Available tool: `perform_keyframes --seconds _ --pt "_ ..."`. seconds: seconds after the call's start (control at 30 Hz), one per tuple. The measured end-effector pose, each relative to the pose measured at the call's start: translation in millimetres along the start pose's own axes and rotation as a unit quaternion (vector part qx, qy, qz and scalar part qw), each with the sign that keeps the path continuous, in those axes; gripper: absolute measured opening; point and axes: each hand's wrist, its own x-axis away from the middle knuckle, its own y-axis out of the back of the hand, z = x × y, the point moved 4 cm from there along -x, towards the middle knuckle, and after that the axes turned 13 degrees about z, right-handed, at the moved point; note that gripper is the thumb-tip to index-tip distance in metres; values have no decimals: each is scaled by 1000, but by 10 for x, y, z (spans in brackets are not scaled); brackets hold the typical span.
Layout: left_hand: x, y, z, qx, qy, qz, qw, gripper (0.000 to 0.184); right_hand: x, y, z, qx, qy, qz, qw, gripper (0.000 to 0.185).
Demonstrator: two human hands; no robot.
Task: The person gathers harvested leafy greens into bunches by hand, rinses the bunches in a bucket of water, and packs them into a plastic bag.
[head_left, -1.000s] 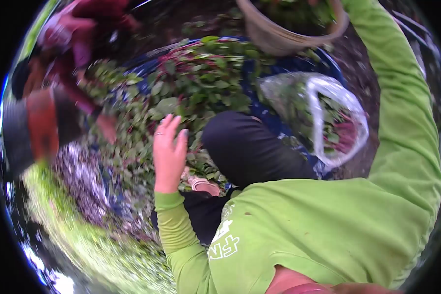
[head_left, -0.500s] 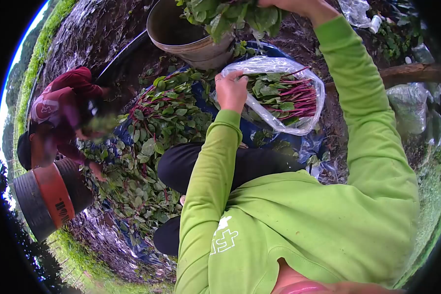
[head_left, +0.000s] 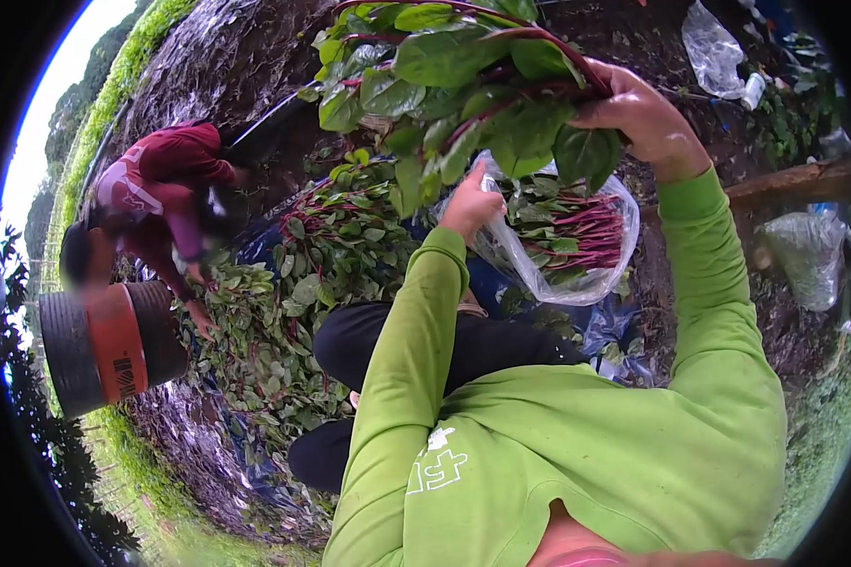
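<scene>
My right hand [head_left: 648,123] grips a bunch of leafy greens [head_left: 473,76] by its dark red stems, with the leaves pointing left. Below it, my left hand [head_left: 473,203] pinches the rim of a clear plastic bag [head_left: 544,283]. Inside the bag lie more greens with red stems [head_left: 586,231], stem ends toward the right. The held leaves hang over the upper left part of the bag and hide some of it.
A pile of loose greens [head_left: 303,293] spreads over a blue sheet [head_left: 487,279]. At left, a person in maroon [head_left: 156,184] reaches to the pile beside a black and orange bucket [head_left: 118,350]. A wooden pole [head_left: 794,184] and plastic bags [head_left: 804,250] are at right.
The bunch in my right hand has come down and into fuller view, over the bag. My left hand still holds the bag's rim, now slightly lower in view. Earlier it was empty above the pile.
</scene>
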Motion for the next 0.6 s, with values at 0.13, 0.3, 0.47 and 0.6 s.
perform_keyframes --seconds 0.13,0.3,0.47,0.6 --pt "64 85 78 169 33 -1 985 60 176 -40 -310 -39 29 58 997 66" --pt "212 100 205 337 11 0 941 59 521 268 -1329 -278 -65 79 955 71" --pt "243 39 253 396 -14 -5 918 58 1009 787 -2424 -217 -280 34 934 72" --pt "231 7 261 422 -22 -10 906 57 1032 858 -2409 -147 -341 82 925 74"
